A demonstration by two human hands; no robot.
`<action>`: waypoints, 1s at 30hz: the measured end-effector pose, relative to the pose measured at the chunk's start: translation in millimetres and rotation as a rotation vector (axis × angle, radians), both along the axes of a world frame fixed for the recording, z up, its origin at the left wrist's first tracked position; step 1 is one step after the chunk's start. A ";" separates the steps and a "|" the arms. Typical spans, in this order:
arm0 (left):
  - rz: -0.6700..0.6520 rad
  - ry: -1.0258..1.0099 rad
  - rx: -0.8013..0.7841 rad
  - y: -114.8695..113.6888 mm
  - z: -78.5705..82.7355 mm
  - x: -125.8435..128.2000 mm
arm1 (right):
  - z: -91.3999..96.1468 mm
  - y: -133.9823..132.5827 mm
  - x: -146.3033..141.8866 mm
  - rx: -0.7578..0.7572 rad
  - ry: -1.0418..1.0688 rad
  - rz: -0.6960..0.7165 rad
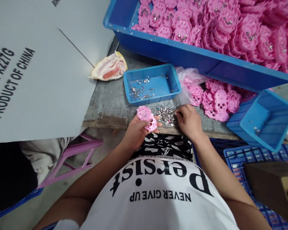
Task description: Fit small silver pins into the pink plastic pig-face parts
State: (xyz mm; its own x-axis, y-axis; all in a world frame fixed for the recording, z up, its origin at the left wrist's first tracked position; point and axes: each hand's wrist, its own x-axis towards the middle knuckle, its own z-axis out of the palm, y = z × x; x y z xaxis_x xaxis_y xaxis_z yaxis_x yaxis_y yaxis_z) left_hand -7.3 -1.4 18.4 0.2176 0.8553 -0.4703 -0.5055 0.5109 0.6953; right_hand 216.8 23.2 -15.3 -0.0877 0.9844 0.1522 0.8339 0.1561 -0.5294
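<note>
My left hand (137, 131) is closed round a pink plastic casting (146, 115) with round holes, thumb on its face, just over the table's front edge. Beside it lies a pile of small shiny metal pieces (167, 115). At the right side of that pile is my right hand (189, 123), thumb and fingertips drawn together; what is between them, if anything, is too small to make out. Behind the pile stands a shallow blue tray (168, 92) with more small metal pieces scattered on its bottom.
A large blue crate (158, 46) full of pink castings spans the back. Loose pink castings (220, 100) and a clear plastic bag (182, 76) lie at right, near a tilted blue bin (261, 124). Fruit peel (111, 67) rests by a big printed carton (43, 70). Another person sits at left.
</note>
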 end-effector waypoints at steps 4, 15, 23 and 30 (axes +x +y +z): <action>-0.001 0.002 -0.015 -1.3 -1.7 -0.4 | -3.2 -0.1 7.8 0.060 0.199 -0.016; 0.001 0.038 -0.016 -2.3 -1.8 -0.3 | -2.9 -9.4 33.9 0.106 0.325 -0.164; -0.021 0.045 0.013 -1.7 -3.5 -0.1 | 5.3 -36.3 48.6 -0.001 0.219 -0.009; -0.012 0.023 0.017 -2.1 -4.2 1.6 | -2.9 -32.0 32.2 0.097 -0.104 0.036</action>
